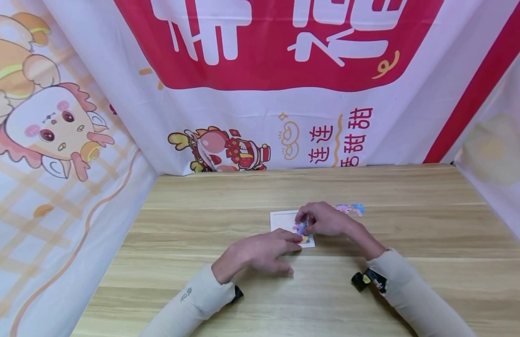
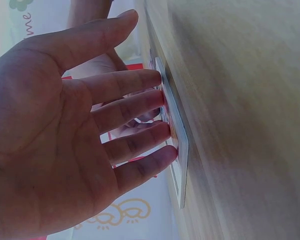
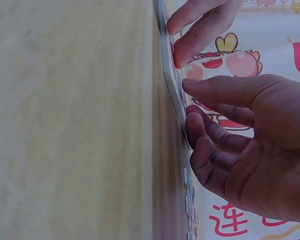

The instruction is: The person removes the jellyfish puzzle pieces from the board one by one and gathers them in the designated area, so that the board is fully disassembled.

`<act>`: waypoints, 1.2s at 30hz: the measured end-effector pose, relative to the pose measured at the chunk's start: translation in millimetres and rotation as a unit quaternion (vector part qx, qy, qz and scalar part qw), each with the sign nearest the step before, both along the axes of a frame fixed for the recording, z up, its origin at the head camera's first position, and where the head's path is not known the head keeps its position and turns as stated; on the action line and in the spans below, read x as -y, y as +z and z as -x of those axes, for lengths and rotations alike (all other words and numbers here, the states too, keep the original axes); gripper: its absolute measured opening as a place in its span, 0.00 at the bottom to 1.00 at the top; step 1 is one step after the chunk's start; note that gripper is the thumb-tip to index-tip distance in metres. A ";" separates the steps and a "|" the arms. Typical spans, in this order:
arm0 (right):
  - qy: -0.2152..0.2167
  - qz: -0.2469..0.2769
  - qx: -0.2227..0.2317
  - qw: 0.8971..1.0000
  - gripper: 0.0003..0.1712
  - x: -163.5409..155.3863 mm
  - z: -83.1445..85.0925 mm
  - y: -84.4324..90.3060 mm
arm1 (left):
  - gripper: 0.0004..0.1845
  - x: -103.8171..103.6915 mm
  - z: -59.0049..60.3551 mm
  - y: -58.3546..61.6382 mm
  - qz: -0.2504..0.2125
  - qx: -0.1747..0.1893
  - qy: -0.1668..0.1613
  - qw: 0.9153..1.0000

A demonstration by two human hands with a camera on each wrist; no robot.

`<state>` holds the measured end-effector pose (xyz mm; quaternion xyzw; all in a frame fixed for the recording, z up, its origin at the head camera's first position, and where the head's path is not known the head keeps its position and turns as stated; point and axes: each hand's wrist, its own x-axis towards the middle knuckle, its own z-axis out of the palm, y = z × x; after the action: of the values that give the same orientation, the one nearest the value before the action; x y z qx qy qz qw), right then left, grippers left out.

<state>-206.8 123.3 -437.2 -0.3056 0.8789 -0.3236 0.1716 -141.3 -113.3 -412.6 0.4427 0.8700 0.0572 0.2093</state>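
A white puzzle board point(image 1: 282, 217) lies flat on the wooden table, with colourful jigsaw pieces in its near right part. My left hand point(image 1: 266, 250) reaches in from the left, its straight fingers point(image 2: 135, 140) resting on the pieces and the near side of the board. At the board's right side my right hand point(image 1: 325, 220) holds a pink-purple jigsaw piece point(image 1: 301, 228) between thumb and curled fingers, low over the board. The right wrist view shows the thumb point(image 3: 215, 90) at the board's surface and the other fingers bent beside its edge; the piece is mostly hidden there.
More loose pink and blue jigsaw pieces point(image 1: 355, 208) lie on the table point(image 1: 411, 224) right of the board, behind the right forearm. A printed white and red curtain point(image 1: 251, 107) hangs along the table's back edge. Black wrist cameras point(image 1: 369, 279) sit at both sleeves.
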 end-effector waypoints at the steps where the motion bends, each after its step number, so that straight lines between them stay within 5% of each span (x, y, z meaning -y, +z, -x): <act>1: 0.000 -0.001 0.000 1.000 0.14 0.2 -0.1 0.2 | 0.33 0.1 -0.2 -0.1 0.001 -0.001 0.000 1.000; 36: -0.032 0.007 0.004 0.999 0.12 5.9 -3.6 0.4 | 0.33 1.0 -0.2 0.0 0.000 0.005 0.006 1.000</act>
<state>-203.1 117.4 -436.8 -0.2773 0.8853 -0.3360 0.1625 -141.1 -114.3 -412.6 0.4373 0.8714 0.0604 0.2139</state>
